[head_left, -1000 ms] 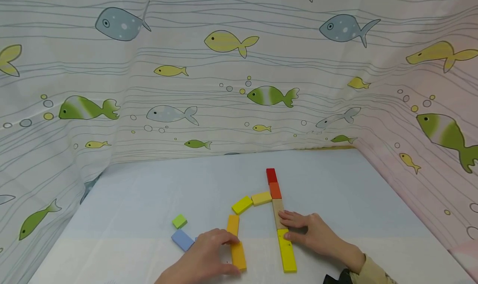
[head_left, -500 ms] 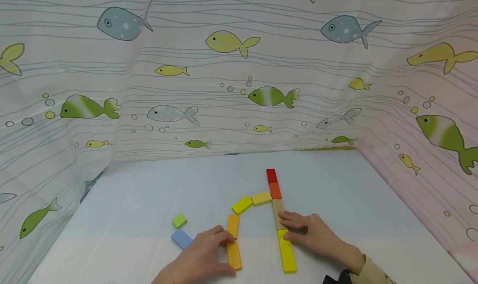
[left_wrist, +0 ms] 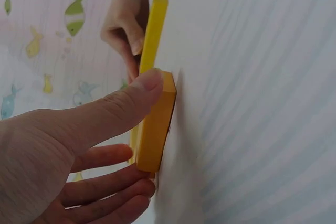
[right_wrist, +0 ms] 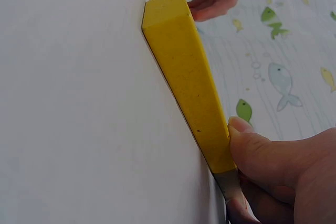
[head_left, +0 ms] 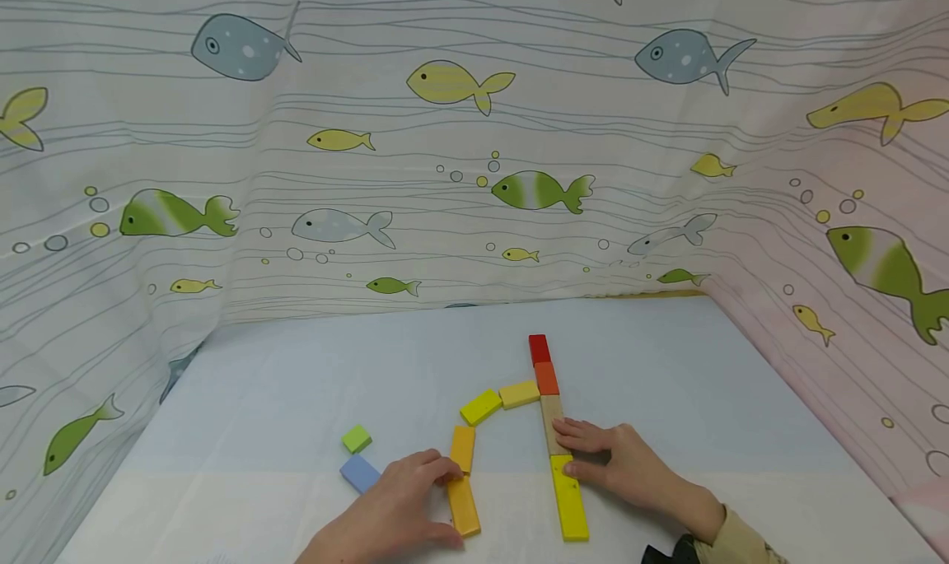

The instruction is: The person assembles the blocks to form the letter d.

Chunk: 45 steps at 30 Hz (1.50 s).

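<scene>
My left hand [head_left: 393, 502] pinches the lower orange block [head_left: 465, 508] lengthwise on the white table; in the left wrist view the thumb is on its near end, with fingers at the far end. This block lies end to end with another orange block [head_left: 463, 449]. A yellow block [head_left: 482, 407] and a pale yellow block [head_left: 520, 394] continue the curve to a straight column. Along that column run a red block [head_left: 539, 348], an orange-red block [head_left: 547, 378], a plain wood block [head_left: 549, 416] and a long yellow block [head_left: 569, 506]. My right hand [head_left: 623, 465] rests fingertips on the wood block and thumb against the long yellow one.
Left of the curve lie a small green block [head_left: 357, 439] and a blue block [head_left: 359, 472], partly covered by my left hand. A fish-print curtain [head_left: 445, 202] surrounds the white table [head_left: 296, 383] at the back and sides.
My left hand has shifted slightly left, and the lower orange block has moved left with it, more in line with the upper orange one. The right hand has stayed in place.
</scene>
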Each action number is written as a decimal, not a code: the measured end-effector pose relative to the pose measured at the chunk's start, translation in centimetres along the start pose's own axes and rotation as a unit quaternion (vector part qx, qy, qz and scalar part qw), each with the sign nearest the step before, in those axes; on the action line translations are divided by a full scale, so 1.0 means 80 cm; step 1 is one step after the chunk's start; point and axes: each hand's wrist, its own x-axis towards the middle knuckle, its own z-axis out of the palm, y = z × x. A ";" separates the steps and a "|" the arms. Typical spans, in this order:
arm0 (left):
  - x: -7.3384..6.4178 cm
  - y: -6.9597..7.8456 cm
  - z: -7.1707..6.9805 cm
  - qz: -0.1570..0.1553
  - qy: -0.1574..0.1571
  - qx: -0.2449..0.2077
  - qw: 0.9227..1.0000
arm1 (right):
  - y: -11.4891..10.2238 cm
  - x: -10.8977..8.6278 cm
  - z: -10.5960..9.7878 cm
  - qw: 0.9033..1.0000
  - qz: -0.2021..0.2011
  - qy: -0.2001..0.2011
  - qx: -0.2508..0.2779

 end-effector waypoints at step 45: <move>-0.009 -0.059 -0.050 0.032 -0.023 -0.156 0.987 | 0.001 0.000 0.000 1.000 0.002 -0.002 0.010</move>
